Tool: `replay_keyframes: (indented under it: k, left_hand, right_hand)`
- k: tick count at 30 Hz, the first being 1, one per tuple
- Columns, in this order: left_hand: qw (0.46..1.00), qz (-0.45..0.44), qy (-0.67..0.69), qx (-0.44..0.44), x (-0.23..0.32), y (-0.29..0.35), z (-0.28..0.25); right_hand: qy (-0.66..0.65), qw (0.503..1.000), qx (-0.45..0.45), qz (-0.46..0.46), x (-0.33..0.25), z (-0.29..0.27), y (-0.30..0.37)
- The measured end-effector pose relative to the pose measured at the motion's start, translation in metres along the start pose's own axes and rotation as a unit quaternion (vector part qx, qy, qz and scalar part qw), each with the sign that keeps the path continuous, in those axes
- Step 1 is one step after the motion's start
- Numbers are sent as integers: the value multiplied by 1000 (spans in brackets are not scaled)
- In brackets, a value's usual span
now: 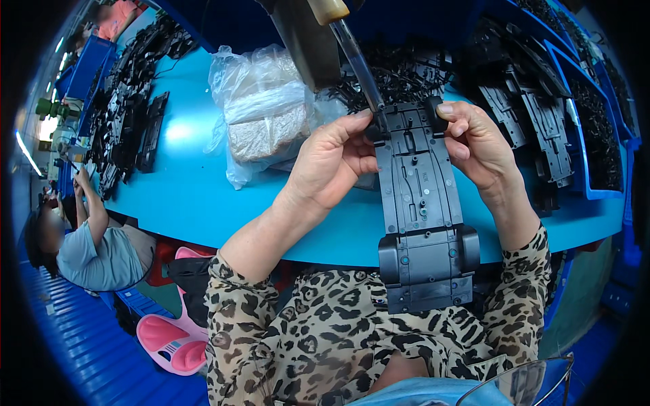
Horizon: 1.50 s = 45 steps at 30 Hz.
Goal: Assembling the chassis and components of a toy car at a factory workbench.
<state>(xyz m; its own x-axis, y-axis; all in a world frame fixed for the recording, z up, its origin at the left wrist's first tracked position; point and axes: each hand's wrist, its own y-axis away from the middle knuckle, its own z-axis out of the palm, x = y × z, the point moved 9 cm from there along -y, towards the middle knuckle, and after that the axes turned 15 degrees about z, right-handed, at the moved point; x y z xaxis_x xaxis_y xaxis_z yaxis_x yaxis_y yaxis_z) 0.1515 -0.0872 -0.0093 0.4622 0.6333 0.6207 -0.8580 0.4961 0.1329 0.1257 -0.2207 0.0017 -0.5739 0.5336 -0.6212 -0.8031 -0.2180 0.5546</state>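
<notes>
Between my two hands is a long black plastic toy-car chassis [423, 196], its far end raised beneath a metal rod [355, 64] that comes down from above. My left hand [332, 159] pinches the far left corner, thumb on top by the wheel-arch part. At the far right corner my right hand [481, 142] grips a rounded black piece [435, 114] and the chassis edge between thumb and fingers. Two curved wheel arches flank the chassis's near end, which hangs over the table's front edge. The rod's tip is close to the far left corner; whether it touches, I cannot tell.
On the blue table [189, 203] lies a plastic-wrapped bundle [264, 101] left of my hands. Black parts pile up behind the chassis, and more chassis [545, 128] stack at the right beside a blue crate [589, 135]. A co-worker [101, 243] sits at the left.
</notes>
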Motion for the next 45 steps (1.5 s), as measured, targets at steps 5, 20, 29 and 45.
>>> replay_keyframes:
  k: [5, 20, 29, 45]
  left_hand:
    - [1000, -2, -6, -10, 1, 0, 4]
    - [1000, 6, -8, 7, 2, 1, 3]
    - [1000, 6, -11, 2, 3, 1, 3]
    - [999, 8, -31, 16, 0, 2, 3]
  right_hand:
    - [-1, 1000, 5, 2, 0, 0, 0]
    - [1, 1000, 10, -8, -2, 2, 2]
    - [6, 999, 32, -3, -2, 1, 3]
    - [15, 999, 46, -12, -3, -1, 5]
